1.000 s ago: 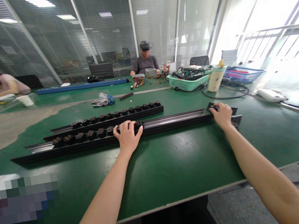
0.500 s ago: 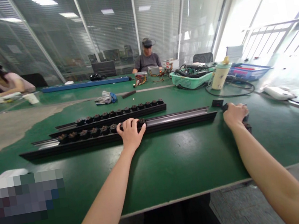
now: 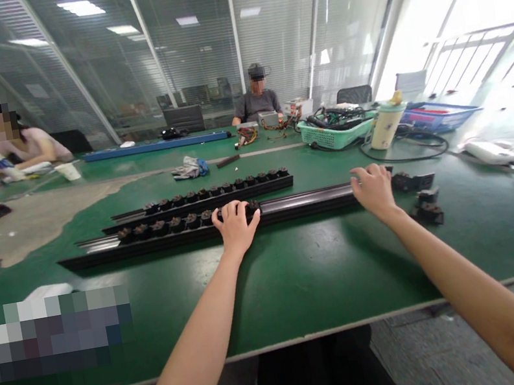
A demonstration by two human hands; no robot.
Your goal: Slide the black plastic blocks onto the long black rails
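My left hand [image 3: 237, 225] rests over the right end of a row of black round parts [image 3: 176, 224] seated in a long black metal rail [image 3: 171, 243]. Its fingers curl over the far side, with the thumb at the right, gripping the end part. My right hand [image 3: 374, 187] is at the rail's right end, fingers bent and closed; whatever they hold is hidden. Just right of it lie several loose black parts [image 3: 428, 211]. Behind the first rail, a second black rail [image 3: 257, 190] carries a similar row of round parts.
Farther back are grey-blue gloves [image 3: 190, 167], a short dark strip [image 3: 228, 161], a green basket [image 3: 338, 133] of cables, a cream bottle [image 3: 386, 125] and a blue basket [image 3: 441, 115]. A long blue bar [image 3: 158, 146] lies near a seated person [image 3: 256, 104]. Another person [image 3: 35, 147] sits left.
My right hand has moved left from the loose black parts to the rail's right end, uncovering those parts. My left hand stays on the row. The whole view has shifted slightly.
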